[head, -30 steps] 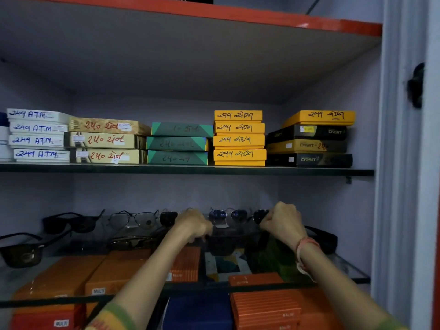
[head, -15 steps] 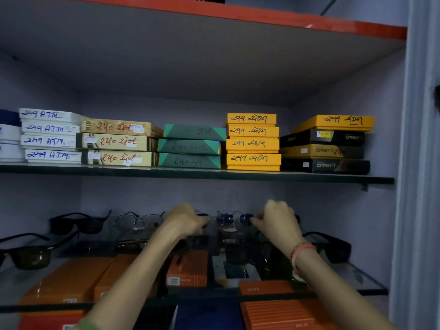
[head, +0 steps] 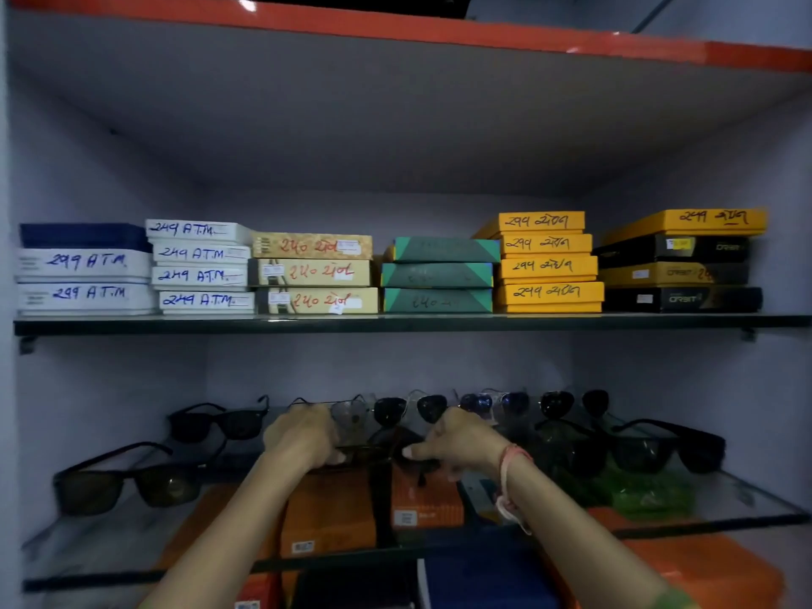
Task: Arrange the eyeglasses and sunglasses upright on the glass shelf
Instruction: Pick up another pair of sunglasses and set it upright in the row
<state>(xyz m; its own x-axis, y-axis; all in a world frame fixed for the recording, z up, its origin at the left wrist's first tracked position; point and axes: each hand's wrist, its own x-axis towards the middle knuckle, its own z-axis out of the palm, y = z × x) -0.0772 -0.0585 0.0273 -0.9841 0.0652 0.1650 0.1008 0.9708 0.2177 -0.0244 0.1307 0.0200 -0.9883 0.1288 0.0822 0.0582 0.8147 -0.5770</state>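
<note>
My left hand (head: 303, 437) and my right hand (head: 461, 441) each grip one end of a dark brown-lensed pair of sunglasses (head: 375, 450) at the middle of the glass shelf (head: 747, 498). The fingers hide most of its frame. Behind the hands a back row stands upright: black sunglasses (head: 219, 421), clear eyeglasses (head: 349, 410), dark aviators (head: 408, 408), a blue-lensed pair (head: 494, 402) and another dark pair (head: 571, 402). Further forward sit large black sunglasses at the left (head: 123, 481) and at the right (head: 668, 446).
Stacks of labelled flat boxes (head: 545, 261) fill the upper glass shelf (head: 395, 323). Orange boxes (head: 329, 512) and green packets (head: 650, 494) show through the glass from below. Cabinet walls close in both sides. The shelf's front edge (head: 110, 580) runs near my forearms.
Both hands have left the back row by the blue-lensed pair, come forward and left, and now hold a dark pair in the middle. The view has shifted right and down.
</note>
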